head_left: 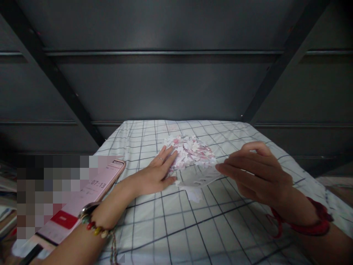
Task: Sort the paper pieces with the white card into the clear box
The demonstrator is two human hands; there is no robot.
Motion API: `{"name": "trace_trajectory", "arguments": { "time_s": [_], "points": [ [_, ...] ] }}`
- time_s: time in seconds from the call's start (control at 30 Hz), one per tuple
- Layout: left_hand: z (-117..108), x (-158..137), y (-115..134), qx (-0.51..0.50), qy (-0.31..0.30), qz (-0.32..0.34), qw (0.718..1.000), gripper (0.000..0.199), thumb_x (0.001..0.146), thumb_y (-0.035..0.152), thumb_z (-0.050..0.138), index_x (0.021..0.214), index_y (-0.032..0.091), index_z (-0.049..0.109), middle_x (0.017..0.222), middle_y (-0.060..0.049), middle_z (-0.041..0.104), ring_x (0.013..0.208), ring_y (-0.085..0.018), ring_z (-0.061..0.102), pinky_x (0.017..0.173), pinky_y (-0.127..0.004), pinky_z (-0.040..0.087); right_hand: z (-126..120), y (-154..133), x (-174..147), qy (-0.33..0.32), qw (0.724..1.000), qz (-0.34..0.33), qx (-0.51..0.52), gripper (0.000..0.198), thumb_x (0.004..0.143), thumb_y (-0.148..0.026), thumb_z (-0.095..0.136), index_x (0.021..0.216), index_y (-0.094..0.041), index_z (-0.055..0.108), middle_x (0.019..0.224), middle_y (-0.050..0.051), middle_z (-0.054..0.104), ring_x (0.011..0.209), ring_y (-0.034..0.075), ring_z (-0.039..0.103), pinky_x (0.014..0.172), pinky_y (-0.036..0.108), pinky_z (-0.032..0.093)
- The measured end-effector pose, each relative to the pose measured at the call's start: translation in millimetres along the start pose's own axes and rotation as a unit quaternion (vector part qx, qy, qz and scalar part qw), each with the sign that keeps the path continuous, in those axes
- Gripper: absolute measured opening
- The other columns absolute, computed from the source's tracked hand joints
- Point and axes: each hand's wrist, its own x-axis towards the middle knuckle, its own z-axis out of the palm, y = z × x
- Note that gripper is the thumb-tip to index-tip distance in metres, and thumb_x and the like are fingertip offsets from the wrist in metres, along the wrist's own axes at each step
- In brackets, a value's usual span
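A heap of torn paper scraps (193,149), white with some pink, lies on a white checked cloth (171,224). My left hand (158,173) rests at the left side of this heap, fingers apart and stretched over its edge. On the right, my right hand (259,175) pinches the corner of a thin, see-through plastic piece (202,177) with dark marks on it. This piece reaches along the near side of the scraps. Whether it is a bag or a flat sheet I cannot tell. A pale scrap (194,194) shows just below it.
A pink phone (91,195) with a lit screen lies left of my left forearm, partly blurred out. Dark panels with metal bars (165,53) rise behind the cloth's far edge. Papers or books (8,217) show at the far left.
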Motion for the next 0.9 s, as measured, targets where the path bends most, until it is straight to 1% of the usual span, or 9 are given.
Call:
{"name": "trace_trajectory", "arguments": {
  "time_s": [0.13, 0.23, 0.37, 0.5, 0.6, 0.77, 0.83, 0.9],
  "points": [
    [1, -1, 0, -0.006, 0.012, 0.005, 1.0, 0.068, 0.091, 0.036, 0.041, 0.145, 0.015, 0.005, 0.152, -0.01, -0.01, 0.137, -0.029, -0.011, 0.11, -0.046, 0.014, -6, -3, 2, -0.01, 0.999, 0.049, 0.0, 0.024, 0.081, -0.002, 0.046, 0.089, -0.022, 0.057, 0.076, -0.001, 0.06, 0.07, 0.011, 0.055, 0.066, 0.034, 0.044],
    [1, -1, 0, -0.007, 0.016, 0.006, 1.0, 0.067, 0.092, 0.037, 0.04, 0.145, 0.016, 0.006, 0.152, -0.01, -0.01, 0.137, -0.029, -0.011, 0.11, -0.046, 0.013, -7, -3, 3, -0.004, 0.999, 0.041, -0.003, 0.024, 0.081, -0.002, 0.047, 0.091, -0.022, 0.057, 0.076, 0.0, 0.06, 0.07, 0.012, 0.054, 0.064, 0.035, 0.044],
    [1, -1, 0, 0.0, 0.013, 0.002, 1.0, 0.065, 0.093, 0.037, 0.037, 0.145, 0.015, 0.005, 0.152, -0.01, -0.011, 0.137, -0.029, -0.011, 0.11, -0.046, 0.013, -5, 1, -1, -0.021, 0.999, 0.032, 0.007, 0.025, 0.081, -0.002, 0.046, 0.095, -0.02, 0.056, 0.078, 0.001, 0.061, 0.07, 0.012, 0.054, 0.065, 0.034, 0.045],
    [1, 0, -2, 0.011, 0.019, 0.01, 1.0, 0.062, 0.094, 0.035, 0.034, 0.145, 0.013, 0.005, 0.152, -0.011, -0.01, 0.137, -0.029, -0.011, 0.11, -0.046, 0.013, -3, 9, -4, 0.022, 1.0, 0.017, 0.003, 0.022, 0.081, -0.003, 0.047, 0.094, -0.017, 0.057, 0.076, 0.001, 0.059, 0.064, 0.011, 0.052, 0.064, 0.035, 0.042],
    [3, 1, -4, 0.022, 0.033, 0.021, 0.999, 0.06, 0.095, 0.034, 0.032, 0.144, 0.012, 0.006, 0.152, -0.012, -0.007, 0.137, -0.029, -0.011, 0.11, -0.046, 0.014, -3, 12, -4, 0.019, 1.0, 0.012, -0.002, 0.021, 0.078, -0.001, 0.049, 0.093, -0.015, 0.057, 0.075, 0.002, 0.059, 0.063, 0.01, 0.052, 0.064, 0.033, 0.04],
    [4, 2, -7, 0.033, 0.056, 0.029, 0.997, 0.058, 0.096, 0.032, 0.032, 0.144, 0.011, 0.008, 0.152, -0.013, -0.002, 0.137, -0.031, -0.006, 0.11, -0.047, 0.015, -1, 18, -5, 0.018, 1.0, 0.006, 0.007, 0.025, 0.078, -0.001, 0.049, 0.095, -0.018, 0.056, 0.075, 0.0, 0.062, 0.063, 0.01, 0.054, 0.065, 0.032, 0.041],
    [4, 2, -6, 0.04, 0.056, 0.028, 0.997, 0.057, 0.096, 0.031, 0.032, 0.144, 0.009, 0.009, 0.152, -0.015, -0.002, 0.137, -0.031, -0.007, 0.11, -0.047, 0.014, -1, 20, -6, 0.019, 1.0, 0.019, 0.004, 0.028, 0.078, 0.0, 0.049, 0.095, -0.021, 0.056, 0.073, -0.001, 0.062, 0.062, 0.01, 0.054, 0.064, 0.033, 0.041],
    [5, 3, -6, 0.044, 0.056, 0.028, 0.997, 0.057, 0.096, 0.03, 0.031, 0.144, 0.008, 0.008, 0.152, -0.015, -0.002, 0.137, -0.031, -0.007, 0.11, -0.047, 0.014, -1, 22, -7, 0.005, 0.999, 0.033, -0.003, 0.031, 0.077, 0.001, 0.048, 0.095, -0.024, 0.055, 0.07, -0.002, 0.062, 0.06, 0.011, 0.055, 0.064, 0.033, 0.041]
  ]
}}
